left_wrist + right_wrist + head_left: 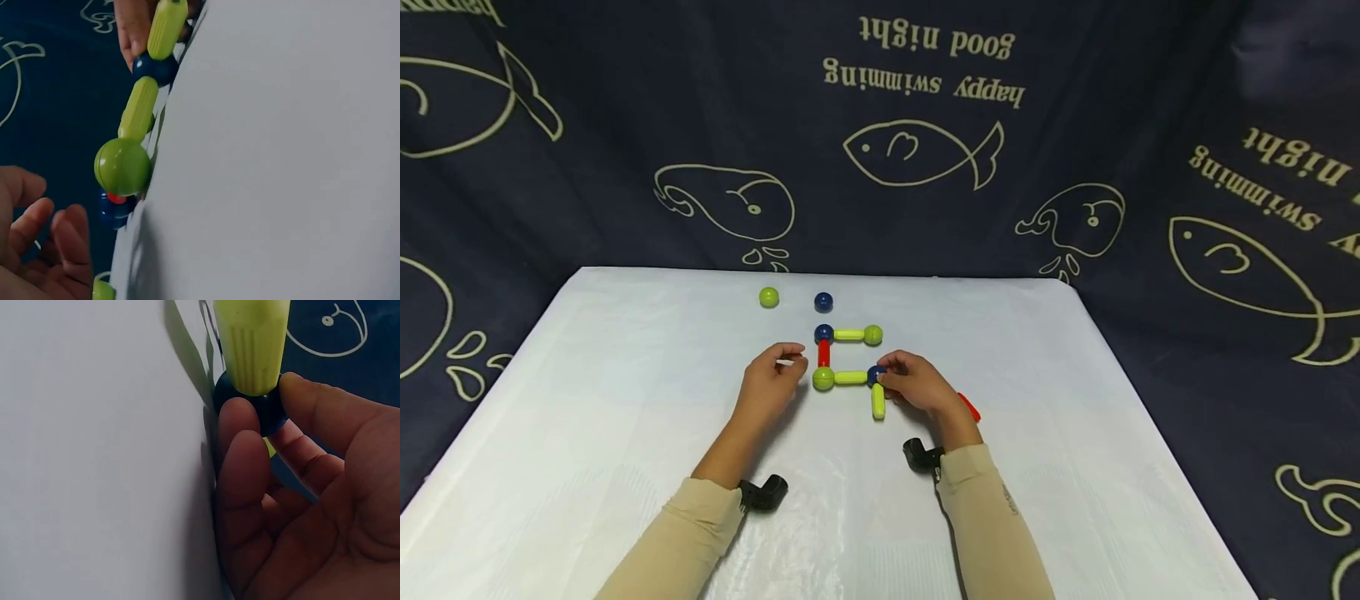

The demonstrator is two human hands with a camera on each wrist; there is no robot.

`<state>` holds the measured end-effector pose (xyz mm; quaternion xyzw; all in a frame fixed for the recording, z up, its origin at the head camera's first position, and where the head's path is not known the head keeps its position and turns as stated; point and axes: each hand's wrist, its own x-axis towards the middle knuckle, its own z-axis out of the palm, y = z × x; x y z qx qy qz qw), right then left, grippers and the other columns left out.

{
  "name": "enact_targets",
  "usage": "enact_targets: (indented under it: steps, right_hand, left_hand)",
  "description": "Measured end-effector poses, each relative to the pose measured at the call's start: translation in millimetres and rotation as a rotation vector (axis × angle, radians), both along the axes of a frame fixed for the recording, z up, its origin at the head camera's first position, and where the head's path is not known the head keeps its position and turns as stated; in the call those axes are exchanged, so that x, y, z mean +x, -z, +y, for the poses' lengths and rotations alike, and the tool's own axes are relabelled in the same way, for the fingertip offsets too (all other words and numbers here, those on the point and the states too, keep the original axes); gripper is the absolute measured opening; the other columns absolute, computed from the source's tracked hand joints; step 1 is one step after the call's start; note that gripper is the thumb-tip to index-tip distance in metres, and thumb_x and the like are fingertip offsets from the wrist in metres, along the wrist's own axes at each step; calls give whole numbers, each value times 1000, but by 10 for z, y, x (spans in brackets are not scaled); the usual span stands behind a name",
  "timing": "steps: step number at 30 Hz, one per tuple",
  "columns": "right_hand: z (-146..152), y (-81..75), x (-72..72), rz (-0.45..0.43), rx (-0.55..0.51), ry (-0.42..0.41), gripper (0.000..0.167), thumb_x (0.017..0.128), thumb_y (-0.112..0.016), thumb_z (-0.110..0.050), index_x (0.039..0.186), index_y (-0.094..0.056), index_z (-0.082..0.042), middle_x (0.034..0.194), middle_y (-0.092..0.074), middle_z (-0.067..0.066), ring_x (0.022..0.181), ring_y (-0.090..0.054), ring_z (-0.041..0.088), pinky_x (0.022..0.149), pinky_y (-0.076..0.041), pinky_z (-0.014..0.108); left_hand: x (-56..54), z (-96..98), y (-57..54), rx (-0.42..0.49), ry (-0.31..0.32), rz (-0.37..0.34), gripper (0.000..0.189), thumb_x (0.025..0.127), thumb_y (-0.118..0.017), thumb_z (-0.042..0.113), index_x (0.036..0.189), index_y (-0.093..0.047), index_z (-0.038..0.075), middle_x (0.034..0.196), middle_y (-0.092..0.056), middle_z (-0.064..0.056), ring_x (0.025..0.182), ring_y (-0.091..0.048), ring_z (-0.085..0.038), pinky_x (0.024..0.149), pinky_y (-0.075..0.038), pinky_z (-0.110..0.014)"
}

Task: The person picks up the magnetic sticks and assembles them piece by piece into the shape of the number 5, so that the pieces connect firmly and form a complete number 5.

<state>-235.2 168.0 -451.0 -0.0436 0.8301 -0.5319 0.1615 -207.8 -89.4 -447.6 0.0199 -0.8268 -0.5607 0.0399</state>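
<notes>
On the white table lies a joined shape of toy balls and rods. A dark blue ball links a yellow-green rod ending in a green ball with a red rod. That red rod runs to a nearer green ball, from which another yellow-green rod leads to a second blue ball. My right hand pinches this second ball between thumb and fingers. A third yellow-green rod points from it towards me. Left of the shape, my left hand holds nothing, fingers loosely bent.
Behind the shape sit a loose green ball and a loose blue ball. A red piece shows partly from behind my right wrist. A dark blue curtain with fish drawings hangs beyond the table's far edge.
</notes>
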Motion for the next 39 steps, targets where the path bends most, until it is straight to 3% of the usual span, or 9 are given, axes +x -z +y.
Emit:
enact_targets:
  steps: [6,10,13,18,22,27,32,39]
  right_hand:
    - [-13,-8,-43,-6,0,-21,22,96,-65,-11,118,-64,-7,96,-59,9,76,-62,19,64,-51,28]
    - [-30,-17,-75,-8,-10,-29,22,97,-65,-11,118,-63,-6,96,-59,9,76,-62,19,64,-51,29]
    - [-53,-6,-101,-24,-29,-41,23,97,-64,-11,119,-63,-5,97,-60,10,76,-62,19,65,-52,29]
    - [-73,14,-119,-39,-38,-29,22,97,-64,-9,118,-63,-4,97,-60,10,77,-62,18,67,-53,28]
    - [-55,14,-114,-30,-37,-10,22,96,-64,-9,118,-63,-5,96,-60,10,78,-62,18,68,-52,28]
    - [-32,-6,-111,-18,-39,0,22,96,-65,-10,117,-64,-6,97,-60,10,79,-62,18,69,-53,29]
    - [-27,-10,-111,-26,-51,2,22,96,-65,-9,118,-63,-5,97,-59,10,79,-63,18,68,-52,28]
    - [-21,2,-102,-35,-58,-6,23,96,-65,-10,118,-63,-5,96,-59,10,77,-62,18,68,-52,28]
  left_hand:
    - [-385,-25,-150,-103,46,51,33,97,-62,21,125,-63,4,118,-62,-12,95,-60,-25,71,-52,-35]
    - [-676,-9,-151,-200,127,71,37,96,-62,18,129,-61,1,124,-57,-18,104,-59,-31,84,-51,-43]
    - [-869,3,-135,-257,151,81,38,95,-63,15,129,-61,0,125,-54,-21,107,-57,-35,90,-48,-46]
    - [-1124,42,-162,-315,163,87,39,93,-65,13,130,-61,1,128,-51,-22,110,-55,-37,93,-46,-47]
    - [-1301,98,-191,-441,194,81,40,92,-67,16,131,-63,4,132,-50,-20,112,-53,-34,97,-44,-47]
    - [-1438,147,-263,-544,227,29,43,91,-69,18,132,-63,6,138,-47,-20,126,-46,-35,105,-38,-48]
    - [-1486,180,-300,-600,225,-17,46,91,-69,22,134,-61,6,138,-47,-20,127,-46,-35,107,-37,-47]
    - [-1500,175,-182,-552,192,-77,47,92,-69,24,134,-60,4,137,-52,-22,127,-47,-36,108,-36,-46]
